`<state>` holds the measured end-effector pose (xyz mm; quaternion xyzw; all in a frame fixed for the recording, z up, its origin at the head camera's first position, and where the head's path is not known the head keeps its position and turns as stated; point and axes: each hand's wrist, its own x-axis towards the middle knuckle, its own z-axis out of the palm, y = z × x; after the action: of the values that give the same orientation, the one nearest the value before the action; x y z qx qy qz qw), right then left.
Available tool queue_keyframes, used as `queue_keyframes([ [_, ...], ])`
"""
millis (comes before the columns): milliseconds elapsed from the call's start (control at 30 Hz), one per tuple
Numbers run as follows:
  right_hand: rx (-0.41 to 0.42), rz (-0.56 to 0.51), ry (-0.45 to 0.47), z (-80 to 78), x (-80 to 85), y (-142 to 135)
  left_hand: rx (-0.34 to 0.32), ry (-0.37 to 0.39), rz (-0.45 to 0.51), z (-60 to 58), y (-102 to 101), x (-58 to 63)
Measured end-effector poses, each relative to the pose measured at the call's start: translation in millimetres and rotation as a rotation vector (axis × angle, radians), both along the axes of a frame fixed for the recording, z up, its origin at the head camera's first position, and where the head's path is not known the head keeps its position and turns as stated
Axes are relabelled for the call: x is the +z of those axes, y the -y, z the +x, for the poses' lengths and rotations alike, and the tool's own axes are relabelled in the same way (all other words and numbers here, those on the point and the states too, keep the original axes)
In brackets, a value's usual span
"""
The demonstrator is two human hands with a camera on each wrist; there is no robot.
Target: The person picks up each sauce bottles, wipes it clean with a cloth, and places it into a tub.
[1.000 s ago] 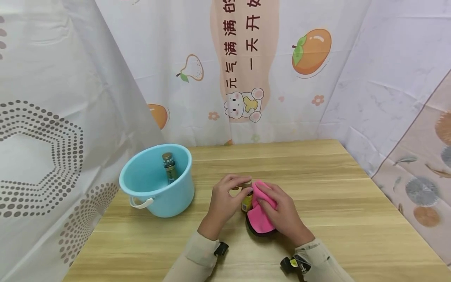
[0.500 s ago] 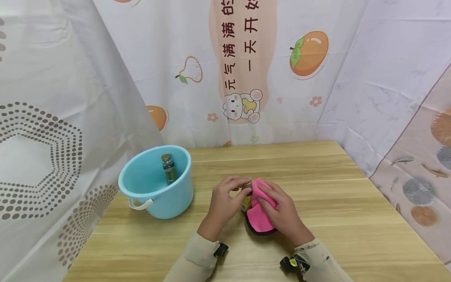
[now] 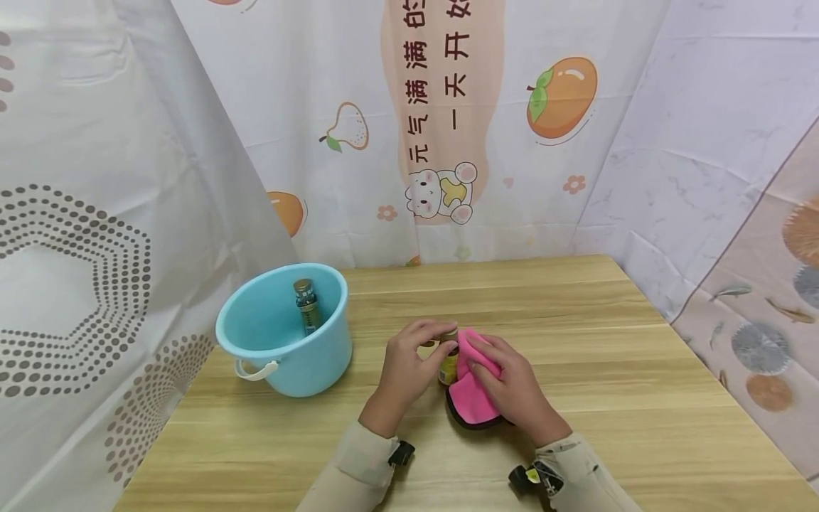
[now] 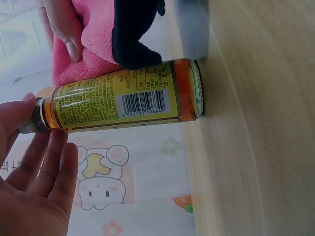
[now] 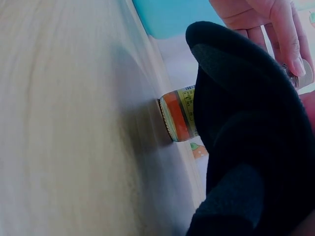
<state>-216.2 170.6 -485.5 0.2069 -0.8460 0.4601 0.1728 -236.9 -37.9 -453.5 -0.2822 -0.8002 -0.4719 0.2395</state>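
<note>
A small glass bottle (image 3: 448, 371) with a yellow label and amber contents stands upright on the wooden table. My left hand (image 3: 409, 359) pinches its cap (image 4: 33, 120) between thumb and fingers, the other fingers spread beside the neck. In my right hand (image 3: 515, 384) is a pink cloth (image 3: 472, 400) with a black underside (image 5: 251, 108), held against the bottle's right side. The left wrist view shows the barcode side of the bottle (image 4: 108, 102) and its base at the tabletop. From the right wrist, the cloth hides most of the bottle.
A light blue bucket (image 3: 329, 363) with a white handle (image 3: 257, 371) stands to the left on the table (image 3: 576, 334). Inside it leans another capped bottle (image 3: 308, 307). Printed curtains (image 3: 358, 192) hang behind the table and along both sides.
The pink cloth's top rose slightly over the bottle cap half a second ago and is now lower, so the cap shows again. Both hands stay in nearly the same place.
</note>
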Motion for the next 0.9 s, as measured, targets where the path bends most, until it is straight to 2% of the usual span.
queue_keyframes([
  [267,-0.02,0.061,0.005,-1.2,-3.1,1.0,-0.002,0.003,0.003,0.8,0.7,1.2],
  [667,-0.017,0.044,-0.055,-2.7,-5.1,0.3,-0.008,0.001,-0.001,0.3,0.0,1.6],
  [767,-0.025,0.05,-0.024,-2.8,-5.0,0.0,-0.01,0.008,-0.002,0.8,0.0,1.7],
  [900,-0.042,0.079,0.061,-1.8,-4.3,0.3,-0.007,0.004,-0.006,1.1,-0.3,2.1],
])
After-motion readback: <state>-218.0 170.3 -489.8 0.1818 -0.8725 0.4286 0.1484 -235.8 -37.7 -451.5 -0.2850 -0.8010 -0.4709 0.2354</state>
